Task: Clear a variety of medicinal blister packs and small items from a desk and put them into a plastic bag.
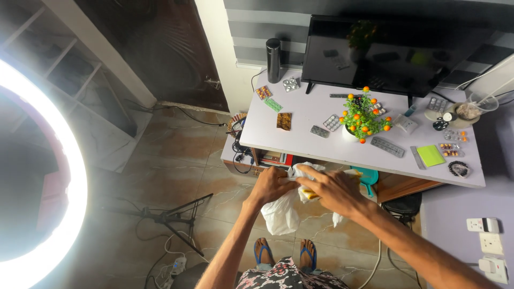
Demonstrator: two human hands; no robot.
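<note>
Two feet in blue sandals (pixel 284 251) are seen nearest, on the brown tiled floor (pixel 176 160). Just beyond them, a white plastic bag (pixel 281 211) is held in the air in front of the table edge; its long axis runs up and down, the mouth pointed upward at the hands and the full bottom hanging toward the floor. The left hand (pixel 270 184) is closed on the bunched upper edge of the bag, fingers curled and knuckles turned up, the forearm reaching in from the lower middle. The right hand (pixel 334 190) is laid palm down over the mouth of the bag, fingers pressed together and pointed left, with a yellow thing (pixel 310 194) gripped under them; what it is cannot be told. The right forearm comes in slanted from the lower right.

To the near left, a bright ring light (pixel 48 176) and one black stand (pixel 171 217) are seen.

Farther off, one pale table (pixel 321 144) carries one potted plant (pixel 364 119) with orange fruits, roughly a dozen pill strips (pixel 387 146) scattered flat, and one green pad (pixel 431 155). At the far edge one dark flask (pixel 273 60) and one black screen (pixel 385 53) are stood upright.
</note>
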